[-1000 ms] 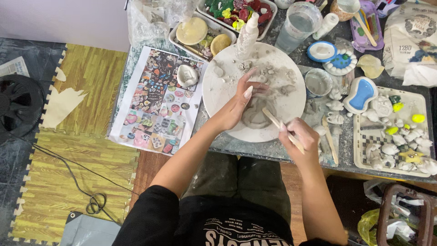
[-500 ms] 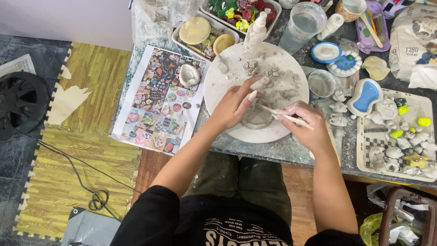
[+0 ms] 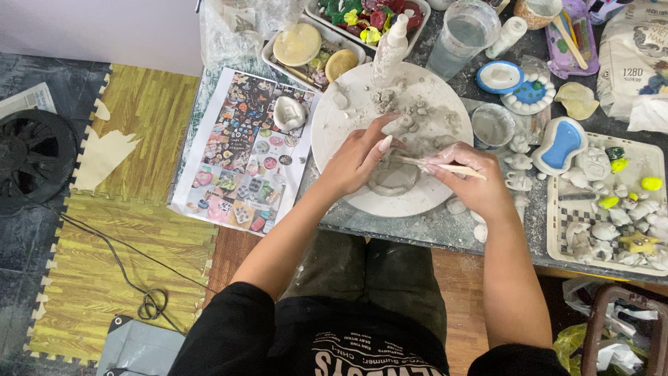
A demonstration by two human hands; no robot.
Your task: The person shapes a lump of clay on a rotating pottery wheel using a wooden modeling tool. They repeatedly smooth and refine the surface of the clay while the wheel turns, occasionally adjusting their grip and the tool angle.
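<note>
On the cluttered table (image 3: 417, 226), left hand (image 3: 358, 159) steadies a clay piece (image 3: 393, 177); right hand (image 3: 473, 182) pinches a wooden stick (image 3: 445, 166).

Clay piece (image 3: 393, 177) half hidden under hands — shape unclear.

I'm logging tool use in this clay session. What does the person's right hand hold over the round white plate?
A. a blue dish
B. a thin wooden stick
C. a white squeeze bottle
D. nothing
B: the right hand pinches a thin wooden stick, its tip on the grey clay piece steadied by the left hand.
</note>
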